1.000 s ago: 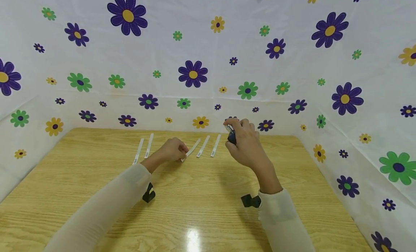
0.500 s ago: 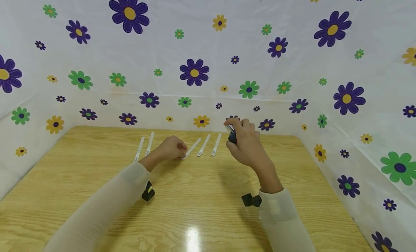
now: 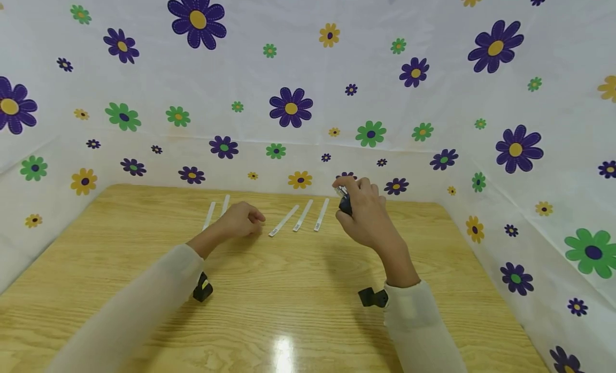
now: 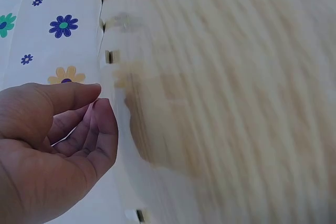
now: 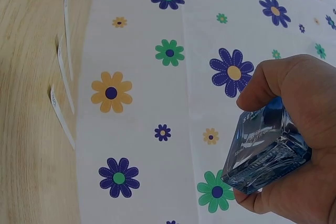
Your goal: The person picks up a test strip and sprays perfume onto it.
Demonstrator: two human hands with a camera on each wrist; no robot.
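Your right grip (image 3: 364, 211) was clasped round a blue glass perfume bottle (image 5: 265, 148), held up over the bench (image 3: 269, 287) to the right of the white paper strips (image 3: 284, 220); the forefinger arched over its metallic sprayer (image 3: 341, 190), probably so that the top sat within easy pressing reach. Your left grip (image 3: 239, 220) was released, fingers loosely curled with nothing visible between them, to the left of the nearest strip. Three strips lay apart from one another near the middle of the far edge, printed ends towards you, seemingly so each could be told from its neighbour; the leftmost slanted most. Two more lay towards the far left corner, where your left grip and wrist covered their near ends from the head view. A white flowered sheet (image 3: 308, 63) rose behind the far edge and along both sides, limiting reach beyond the strips. Black wrist mounts (image 3: 202, 288) jutted from both sleeves (image 3: 125, 309), perhaps worth minding
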